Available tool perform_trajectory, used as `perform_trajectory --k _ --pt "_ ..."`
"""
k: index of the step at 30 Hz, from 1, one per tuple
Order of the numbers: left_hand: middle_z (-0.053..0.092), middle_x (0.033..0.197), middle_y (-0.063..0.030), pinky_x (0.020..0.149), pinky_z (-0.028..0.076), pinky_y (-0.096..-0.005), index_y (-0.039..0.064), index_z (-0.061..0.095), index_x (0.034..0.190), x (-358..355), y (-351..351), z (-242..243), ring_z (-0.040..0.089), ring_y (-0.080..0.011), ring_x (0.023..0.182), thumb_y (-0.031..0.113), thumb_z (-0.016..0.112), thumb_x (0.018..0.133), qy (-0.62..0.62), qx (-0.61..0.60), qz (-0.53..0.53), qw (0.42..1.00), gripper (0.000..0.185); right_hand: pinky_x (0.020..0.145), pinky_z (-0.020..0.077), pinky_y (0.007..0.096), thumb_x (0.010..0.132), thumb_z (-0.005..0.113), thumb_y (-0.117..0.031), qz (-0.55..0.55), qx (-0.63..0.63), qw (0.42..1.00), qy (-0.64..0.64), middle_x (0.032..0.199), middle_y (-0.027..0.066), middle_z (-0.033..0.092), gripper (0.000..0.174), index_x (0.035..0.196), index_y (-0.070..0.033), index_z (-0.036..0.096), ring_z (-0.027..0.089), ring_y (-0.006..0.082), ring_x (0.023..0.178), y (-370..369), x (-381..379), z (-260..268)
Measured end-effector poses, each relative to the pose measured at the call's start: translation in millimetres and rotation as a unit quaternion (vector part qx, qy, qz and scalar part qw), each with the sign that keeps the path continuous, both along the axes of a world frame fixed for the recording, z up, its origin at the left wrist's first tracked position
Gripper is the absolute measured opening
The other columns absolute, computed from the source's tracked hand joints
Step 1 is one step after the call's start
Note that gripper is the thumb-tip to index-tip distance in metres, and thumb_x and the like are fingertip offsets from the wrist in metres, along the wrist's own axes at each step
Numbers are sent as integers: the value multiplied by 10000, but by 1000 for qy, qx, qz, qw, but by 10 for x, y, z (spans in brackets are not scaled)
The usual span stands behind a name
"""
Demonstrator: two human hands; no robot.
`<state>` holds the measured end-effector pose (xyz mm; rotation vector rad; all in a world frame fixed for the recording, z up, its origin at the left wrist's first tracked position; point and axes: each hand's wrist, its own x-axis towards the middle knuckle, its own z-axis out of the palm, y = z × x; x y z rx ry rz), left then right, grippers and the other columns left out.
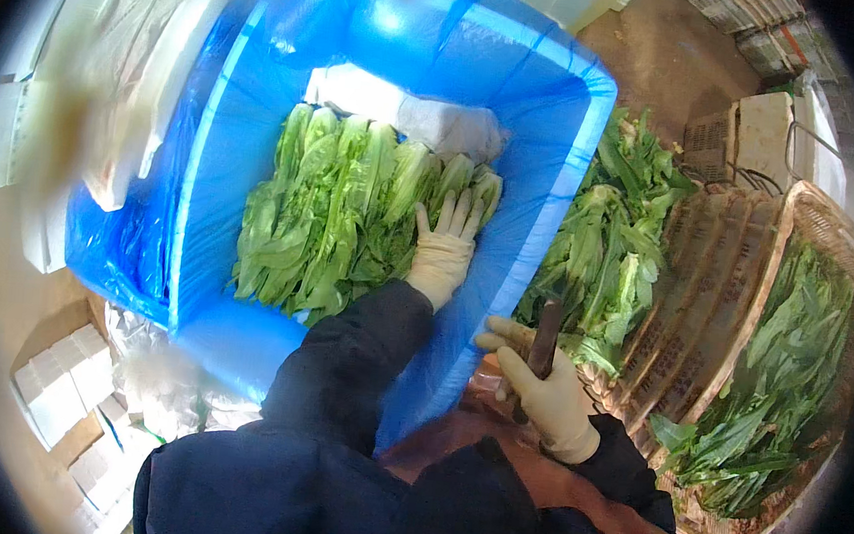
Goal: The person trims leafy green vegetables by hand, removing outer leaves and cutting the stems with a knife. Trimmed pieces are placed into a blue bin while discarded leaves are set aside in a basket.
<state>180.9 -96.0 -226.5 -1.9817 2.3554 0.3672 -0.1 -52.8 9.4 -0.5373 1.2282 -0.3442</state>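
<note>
My left hand (pixel 444 257), in a pale glove, lies flat with fingers spread on the rightmost heads of leafy lettuce (pixel 334 199). These heads lie side by side, pale cut ends away from me, in a box lined with blue plastic film (pixel 233 342). My right hand (pixel 555 409), gloved too, is just outside the box's right rim. It grips a knife-like tool by its dark brown handle (pixel 546 337); I cannot make out the blade clearly. Some fingers of that hand touch or nearly touch the blue film. White padding (pixel 449 126) sits beyond the cut ends inside the box.
More loose lettuce (pixel 602 236) is piled right of the box, beside brown plastic crates (pixel 702 304). A crate at far right holds further leafy greens (pixel 786 386). White foam boxes (pixel 65 366) stand at lower left, near clear plastic film (pixel 156 366). Blurred pale panels rise at upper left.
</note>
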Motion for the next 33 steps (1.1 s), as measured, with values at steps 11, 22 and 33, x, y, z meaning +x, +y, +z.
perform_trajectory --k 11,22,33 --pt "685 1253 -192 973 525 -457 83 597 1334 1319 -748 849 665 -375 1110 309 770 849 6 -169 277 946 562 605 485 203 1034 633 -217 -4 21 1000 -16 1139 24 741 404 1393 -32 609 598 52 668 286 -296 52" --pt "744 883 -85 756 511 -316 -66 759 1026 2371 -910 1498 642 -170 786 161 769 818 297 -35 375 877 308 587 512 222 1000 674 -239 -113 54 992 -24 1115 34 749 399 1346 -42 650 635 64 671 684 -1033 260" --pt "705 1081 -62 839 510 -322 32 678 1296 1168 -1096 3182 667 -194 940 288 554 1037 431 -185 307 828 385 635 537 207 1056 572 -199 -147 -44 988 26 1212 42 729 352 1376 -67 638 649 53 782 994 -2466 510"
